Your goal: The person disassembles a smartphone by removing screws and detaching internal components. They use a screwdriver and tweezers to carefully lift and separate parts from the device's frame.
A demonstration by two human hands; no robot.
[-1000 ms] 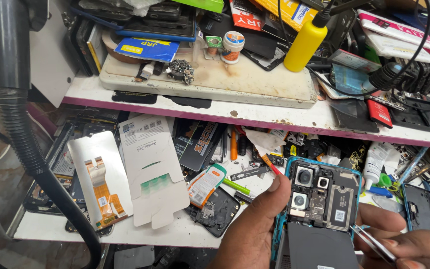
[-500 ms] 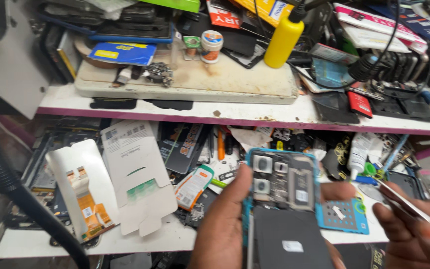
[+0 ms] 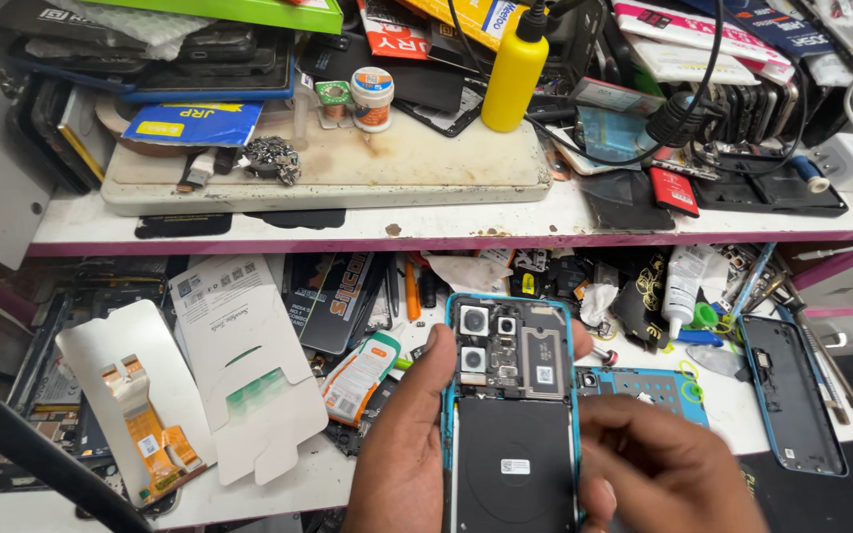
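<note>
Opened smartphone (image 3: 511, 415), its back cover off, stands upright at the bottom centre of the view, held above a cluttered white workbench (image 3: 278, 484). Its frame is a thin teal rim; inside, the upper part is a dark board with two square camera modules and a small silvery shield, and the lower part is a flat matte-black rectangle bearing a small white sticker.

The left hand (image 3: 402, 444) is wrapped around the phone's left edge, thumb lying along the teal rim and fingertips showing at the upper right corner, so it has the phone firmly held. The right hand (image 3: 659, 469) rests against the phone's lower right side with its fingers curled in; whether it pinches anything cannot be told.

Just right of the phone lies a teal mat (image 3: 644, 390) on the bench, and farther right a detached black back cover (image 3: 792, 395) with a blue edge, long and rounded. Left of the hands lie a white display panel with an orange flex ribbon (image 3: 130, 405) and a flat white die-cut cardboard sleeve (image 3: 244, 365). A white glue bottle (image 3: 681, 281) leans under the shelf. On the stained upper shelf (image 3: 446, 222) stand a glossy yellow plastic bottle (image 3: 513, 79) and a small round jar (image 3: 372, 99).
</note>
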